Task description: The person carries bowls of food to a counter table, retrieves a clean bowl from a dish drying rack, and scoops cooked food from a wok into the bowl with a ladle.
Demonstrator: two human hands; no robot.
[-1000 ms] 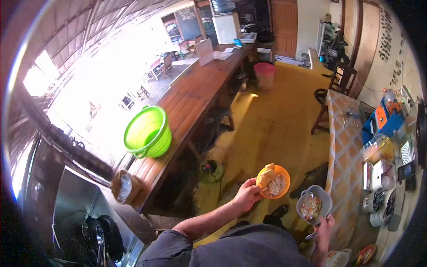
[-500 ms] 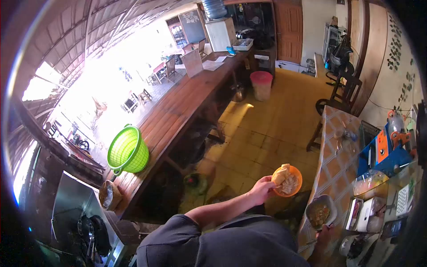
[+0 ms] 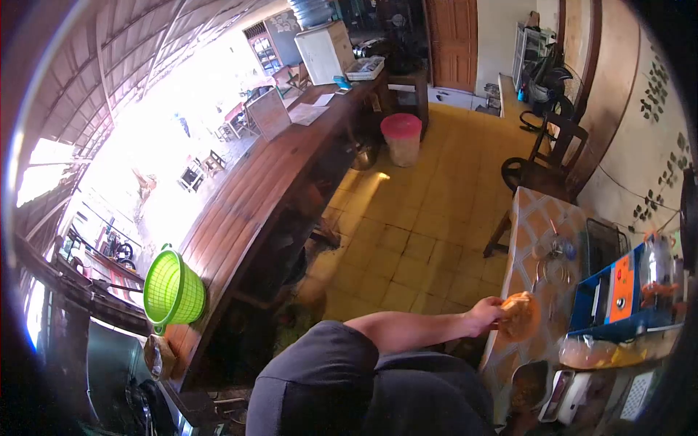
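Observation:
My left hand [image 3: 486, 317] is closed on the rim of an orange bowl [image 3: 525, 327], which is over the front edge of the tiled table [image 3: 509, 347]. Pale food shows in the bowl, blurred. Below it, near the bottom of the view, a grey bowl [image 3: 529, 384] with food in it is at the tiled table, dim and partly cut by shadow. My right hand is hidden or too dark to make out near that bowl.
A long wooden counter [image 3: 251, 192] runs along the left, bearing a green basket [image 3: 174, 289]. A lidded bucket [image 3: 402, 142] stands on the yellow floor. A dark chair [image 3: 550, 154] is behind the tiled table, which also holds a blue and orange device [image 3: 620, 289].
My left hand has carried the orange bowl rightward to the tiled table. The grey bowl is lower in view, and my right hand has dropped out of sight. The view has turned right.

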